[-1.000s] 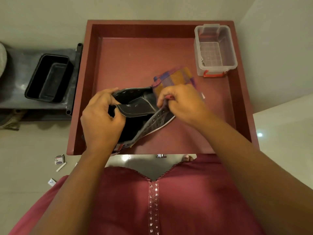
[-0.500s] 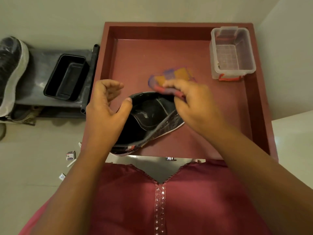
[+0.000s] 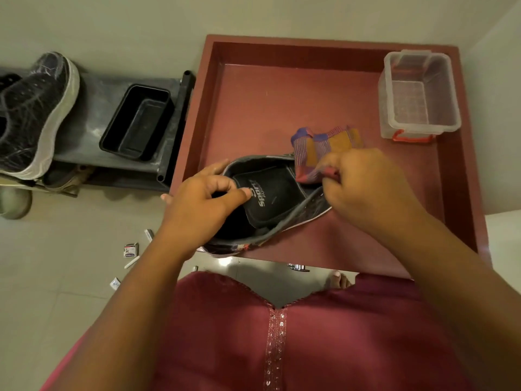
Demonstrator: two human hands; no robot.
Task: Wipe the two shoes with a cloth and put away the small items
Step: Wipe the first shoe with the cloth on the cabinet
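Light: dim, warm indoor cast, no hard beams.
Glare: small bright patch on the floor [image 3: 225, 261] by the tray's [image 3: 462, 193] near edge; pale sheen on the left shoe's [image 3: 33, 114] sole.
Shadows: soft; deep inside the shoe in hand [image 3: 270, 198] and the black tub [image 3: 138, 122].
Blur: right hand [image 3: 363, 190] smeared, cloth [image 3: 321, 152] slightly soft.
Sharpness: insole print readable; fine texture mushy overall.
Distortion: wide-angle; tray edges splay, forearms swell toward the bottom corners.
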